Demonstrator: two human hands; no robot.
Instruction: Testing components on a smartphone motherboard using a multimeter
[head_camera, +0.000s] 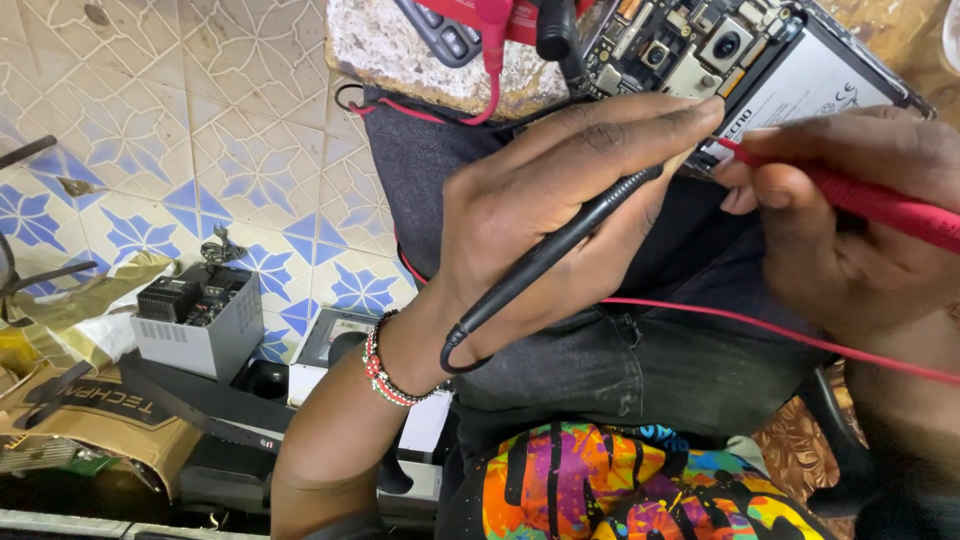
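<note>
Probes are held pen-style: black probe (560, 240) pinched shut in left hand (540, 230), red probe (860, 200) in right hand (850, 230), tips touched to opened phone (740, 60) just ahead on tabletop (400, 50).

Below me I see a tiled floor (230, 150) with a blue and cream star pattern. On it at the left sits a grey metal box (195, 320) with black parts on top. Beside that lies crumpled gold foil (95, 300) and a brown cardboard box (95, 415). A white device with a round black part (335, 345) stands near the grey box.
</note>
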